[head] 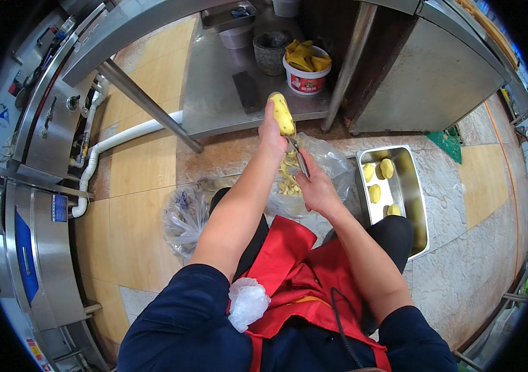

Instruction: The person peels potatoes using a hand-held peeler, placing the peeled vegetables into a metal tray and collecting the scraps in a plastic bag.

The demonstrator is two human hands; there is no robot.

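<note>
My left hand [273, 132] grips a mostly peeled yellow potato [281, 114], with some dark specks left on its flesh. In my right hand [317, 186] is a metal-handled peeler [300, 158], its head close to the potato's lower end; whether the blade touches is hard to tell. Below both hands a clear plastic bag [333, 162] lies spread on the floor, holding potato peelings [289, 183]. To the right stands a deep stainless steel pan [402, 176] with several peeled potatoes [374, 193] in it.
A tied-looking clear plastic bag [182, 218] rests on the floor by my left leg. Ahead, a low steel shelf [217, 111] bears a stone mortar [271, 51] and a white bucket [306, 76] with yellow cloths or gloves. Table legs [152, 107] and a white drainpipe [120, 137] stand left.
</note>
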